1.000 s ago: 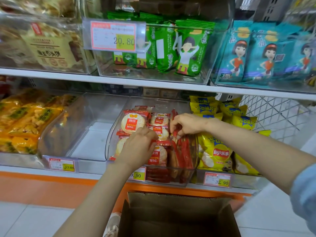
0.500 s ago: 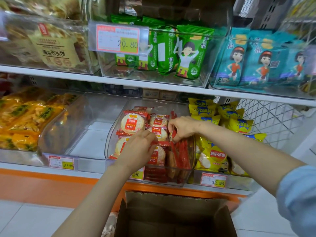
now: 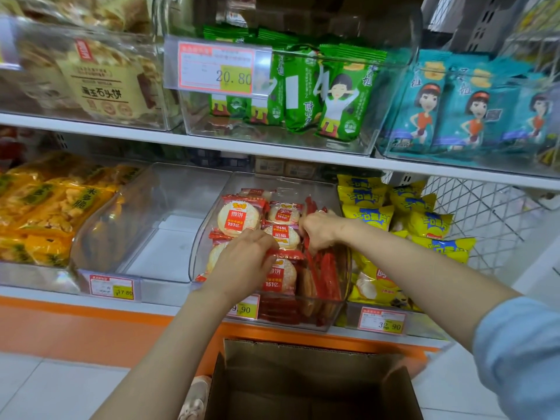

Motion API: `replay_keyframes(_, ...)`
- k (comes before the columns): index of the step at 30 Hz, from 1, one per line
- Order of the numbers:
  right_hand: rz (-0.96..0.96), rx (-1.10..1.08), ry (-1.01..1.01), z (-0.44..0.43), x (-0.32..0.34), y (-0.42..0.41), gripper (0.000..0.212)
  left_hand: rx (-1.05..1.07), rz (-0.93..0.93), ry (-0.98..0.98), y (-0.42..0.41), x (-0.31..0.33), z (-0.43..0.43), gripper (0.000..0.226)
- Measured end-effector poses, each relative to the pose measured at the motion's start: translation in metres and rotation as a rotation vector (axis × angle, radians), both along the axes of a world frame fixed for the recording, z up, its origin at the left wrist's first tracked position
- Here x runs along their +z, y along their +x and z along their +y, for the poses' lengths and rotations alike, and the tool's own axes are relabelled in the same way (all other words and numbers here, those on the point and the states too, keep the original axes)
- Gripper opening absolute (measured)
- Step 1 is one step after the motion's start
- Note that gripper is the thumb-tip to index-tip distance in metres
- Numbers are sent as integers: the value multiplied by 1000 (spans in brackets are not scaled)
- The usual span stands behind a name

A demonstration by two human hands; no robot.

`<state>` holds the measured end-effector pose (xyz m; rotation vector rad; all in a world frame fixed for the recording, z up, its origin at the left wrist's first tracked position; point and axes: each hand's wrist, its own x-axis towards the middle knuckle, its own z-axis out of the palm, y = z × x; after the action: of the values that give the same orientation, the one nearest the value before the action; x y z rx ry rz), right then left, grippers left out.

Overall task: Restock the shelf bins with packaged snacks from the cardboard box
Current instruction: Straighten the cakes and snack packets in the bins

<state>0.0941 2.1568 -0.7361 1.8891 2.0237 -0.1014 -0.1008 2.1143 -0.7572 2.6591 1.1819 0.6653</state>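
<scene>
Orange packs (image 3: 45, 213): these fill the far-left bin, so we judge that it needs nothing from us.
Empty bin (image 3: 169, 228): clear and bare inside, just left of where we work; likely the next slot to fill.
Cracker bin (image 3: 198, 253): this holds the task's red-and-white rice cracker packets, flat ones at the far end and edge-up ones at its right.
Left hand (image 3: 242, 262): our fingers curl over the red top edge of the front packet (image 3: 280, 272) and grip it, probably to stand it face-out against the near wall.
Right hand (image 3: 318, 228): our fingertips pinch the tops of the upright packets (image 3: 325, 268), which we read as holding the row back so it cannot topple while the left hand makes room.
Cardboard box (image 3: 363, 389): open on the floor directly below the bin, near enough to reach; we cannot tell what is left inside.
Chip bags (image 3: 424, 225): yellow, piled in the bin to the right, untouched.
</scene>
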Motion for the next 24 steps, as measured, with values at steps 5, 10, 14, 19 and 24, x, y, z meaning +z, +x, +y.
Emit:
replay_keyframes(5,40,-35,0,-2,1,-1,83,13,27,-14,1,-1,-1,26)
replay_keyframes(10,265,-67,-37,-1,29,14,77,41,-2,-2,-2,0,2,25)
replay_keyframes(14,617,-66,110,6,33,16,51,53,23,-6,-3,-1,4,26)
replay_keyframes(19,912,-145,240,19,20,-29,43,241,-48,66,-16,5,17,21)
replay_keyframes(24,1004,-276,285,32,2,-57,51,268,99,131,-29,1,23,31)
